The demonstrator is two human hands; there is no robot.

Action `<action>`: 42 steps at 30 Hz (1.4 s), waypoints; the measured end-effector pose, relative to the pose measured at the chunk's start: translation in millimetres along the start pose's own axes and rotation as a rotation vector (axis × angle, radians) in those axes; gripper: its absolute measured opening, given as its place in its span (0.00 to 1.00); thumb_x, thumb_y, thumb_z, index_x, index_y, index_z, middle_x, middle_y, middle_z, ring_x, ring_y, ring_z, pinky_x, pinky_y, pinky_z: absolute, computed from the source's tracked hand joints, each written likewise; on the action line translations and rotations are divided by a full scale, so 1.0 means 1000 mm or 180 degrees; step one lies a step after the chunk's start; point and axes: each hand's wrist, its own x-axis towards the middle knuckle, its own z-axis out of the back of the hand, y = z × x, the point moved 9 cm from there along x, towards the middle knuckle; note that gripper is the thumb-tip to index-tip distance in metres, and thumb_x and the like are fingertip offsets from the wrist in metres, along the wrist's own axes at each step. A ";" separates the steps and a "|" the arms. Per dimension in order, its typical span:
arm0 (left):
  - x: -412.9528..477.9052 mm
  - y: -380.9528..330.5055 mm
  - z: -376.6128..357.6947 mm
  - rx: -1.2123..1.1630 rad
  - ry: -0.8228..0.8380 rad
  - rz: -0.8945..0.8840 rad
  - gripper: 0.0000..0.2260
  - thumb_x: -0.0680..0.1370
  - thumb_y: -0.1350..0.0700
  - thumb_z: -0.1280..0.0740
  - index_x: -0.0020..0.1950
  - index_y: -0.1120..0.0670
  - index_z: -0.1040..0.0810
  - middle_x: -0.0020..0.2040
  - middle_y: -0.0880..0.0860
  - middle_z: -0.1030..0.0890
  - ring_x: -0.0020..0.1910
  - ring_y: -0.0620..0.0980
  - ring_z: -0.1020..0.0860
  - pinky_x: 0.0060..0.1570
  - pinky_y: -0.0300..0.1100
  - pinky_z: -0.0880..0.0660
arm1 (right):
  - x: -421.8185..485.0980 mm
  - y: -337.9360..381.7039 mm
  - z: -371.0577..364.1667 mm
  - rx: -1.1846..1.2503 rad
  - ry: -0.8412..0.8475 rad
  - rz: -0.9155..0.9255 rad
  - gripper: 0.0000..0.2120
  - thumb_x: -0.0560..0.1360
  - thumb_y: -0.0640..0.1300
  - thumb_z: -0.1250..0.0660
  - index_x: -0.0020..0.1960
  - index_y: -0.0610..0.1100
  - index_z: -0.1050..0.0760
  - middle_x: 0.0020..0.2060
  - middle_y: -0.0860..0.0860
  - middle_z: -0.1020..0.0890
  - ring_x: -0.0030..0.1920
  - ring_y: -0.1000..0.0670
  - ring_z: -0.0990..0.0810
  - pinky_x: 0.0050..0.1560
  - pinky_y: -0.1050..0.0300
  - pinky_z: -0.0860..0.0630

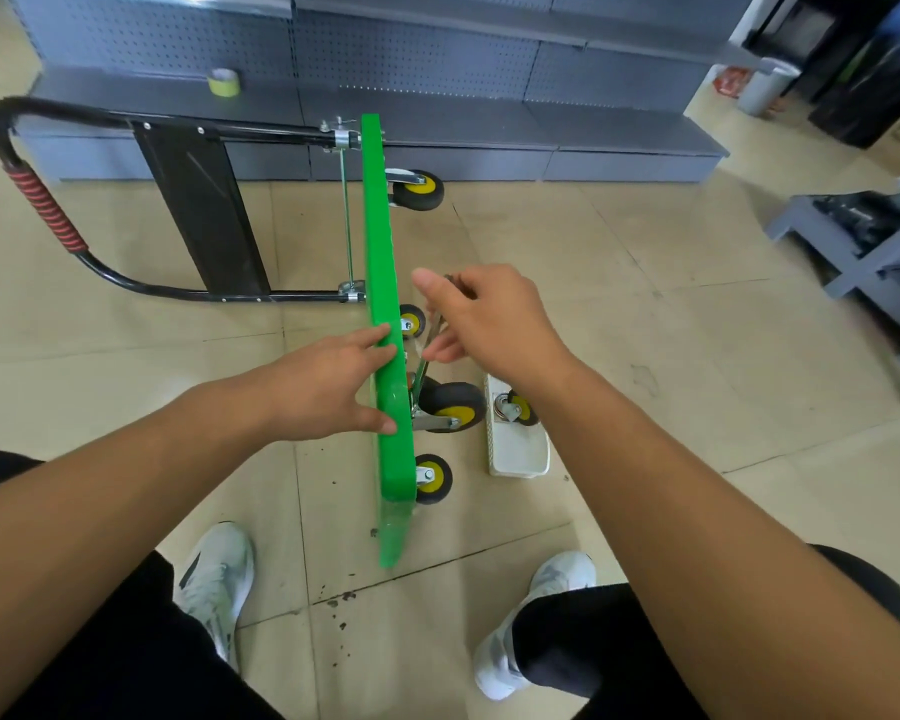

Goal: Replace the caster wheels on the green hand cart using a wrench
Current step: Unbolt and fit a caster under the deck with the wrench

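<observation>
Left hand pressed flat on green cart deck; right hand grips wrench — working end, by caster, indistinct.

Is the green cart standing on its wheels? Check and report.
No, the green cart is tipped on its edge, caster wheels pointing sideways.

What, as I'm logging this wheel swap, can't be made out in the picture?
Head view:
- Slim metal wrench: its working end is unclear beside the green cart deck; the right hand covers its handle.
- Caster mounting bolts: behind the deck's edge.
- Spare black caster in the white tray: partly covered by the right forearm.
</observation>
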 end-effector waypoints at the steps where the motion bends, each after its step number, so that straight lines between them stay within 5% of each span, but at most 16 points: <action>1: 0.000 -0.001 0.000 -0.0010 0.0006 0.0006 0.43 0.74 0.36 0.30 0.81 0.53 0.44 0.83 0.52 0.51 0.80 0.52 0.46 0.75 0.41 0.45 | 0.006 0.000 -0.001 0.0007 0.0057 -0.0020 0.25 0.82 0.56 0.34 0.51 0.31 0.21 0.32 0.44 0.15 0.32 0.50 0.13 0.46 0.44 0.14; 9: 0.000 -0.001 0.001 -0.0021 0.0041 0.0018 0.43 0.75 0.37 0.30 0.82 0.53 0.45 0.83 0.51 0.51 0.80 0.52 0.45 0.74 0.41 0.44 | 0.030 -0.011 -0.012 0.0046 0.0206 -0.0247 0.27 0.81 0.58 0.33 0.51 0.30 0.21 0.31 0.44 0.15 0.34 0.47 0.13 0.50 0.40 0.15; 13: 0.001 0.000 0.000 -0.0022 0.0044 0.0000 0.43 0.74 0.36 0.31 0.82 0.52 0.45 0.83 0.51 0.52 0.79 0.53 0.45 0.74 0.42 0.43 | 0.036 -0.007 -0.023 -0.0099 0.0336 -0.0170 0.19 0.81 0.57 0.33 0.41 0.43 0.23 0.31 0.45 0.14 0.34 0.48 0.13 0.49 0.44 0.15; 18: 0.001 -0.002 0.001 -0.0067 0.0045 -0.0028 0.44 0.74 0.37 0.30 0.82 0.49 0.49 0.82 0.51 0.50 0.78 0.54 0.42 0.73 0.44 0.40 | 0.048 -0.002 -0.038 -0.0332 0.0488 -0.0107 0.20 0.81 0.57 0.33 0.39 0.42 0.24 0.34 0.42 0.15 0.35 0.46 0.13 0.52 0.44 0.16; 24: 0.002 0.000 0.000 -0.0069 0.0078 -0.0005 0.43 0.74 0.36 0.30 0.82 0.51 0.47 0.83 0.51 0.51 0.79 0.53 0.43 0.75 0.44 0.41 | 0.052 -0.025 -0.040 -0.0042 0.0525 -0.0447 0.16 0.81 0.56 0.33 0.44 0.44 0.22 0.36 0.39 0.14 0.37 0.44 0.12 0.55 0.43 0.16; 31: 0.003 0.001 0.001 -0.0065 -0.0003 -0.0101 0.39 0.73 0.35 0.29 0.78 0.52 0.36 0.80 0.51 0.43 0.74 0.55 0.34 0.70 0.48 0.33 | 0.018 -0.008 -0.033 -0.0254 0.0289 0.0091 0.16 0.81 0.55 0.32 0.40 0.47 0.26 0.29 0.48 0.16 0.31 0.51 0.14 0.41 0.52 0.15; 34: 0.002 0.001 0.003 -0.0113 -0.0047 -0.0111 0.36 0.71 0.34 0.29 0.74 0.50 0.31 0.75 0.47 0.36 0.68 0.53 0.29 0.64 0.51 0.28 | -0.004 -0.007 -0.029 -0.0328 0.0093 0.0310 0.13 0.81 0.55 0.33 0.45 0.46 0.25 0.34 0.51 0.16 0.30 0.54 0.15 0.40 0.49 0.15; 42: 0.000 -0.002 0.002 -0.0091 0.0011 0.0004 0.40 0.74 0.38 0.29 0.80 0.52 0.41 0.83 0.51 0.50 0.79 0.52 0.43 0.75 0.43 0.41 | -0.055 -0.027 -0.031 -0.0363 -0.0199 0.0760 0.09 0.79 0.53 0.30 0.52 0.49 0.24 0.47 0.54 0.21 0.45 0.52 0.16 0.47 0.47 0.17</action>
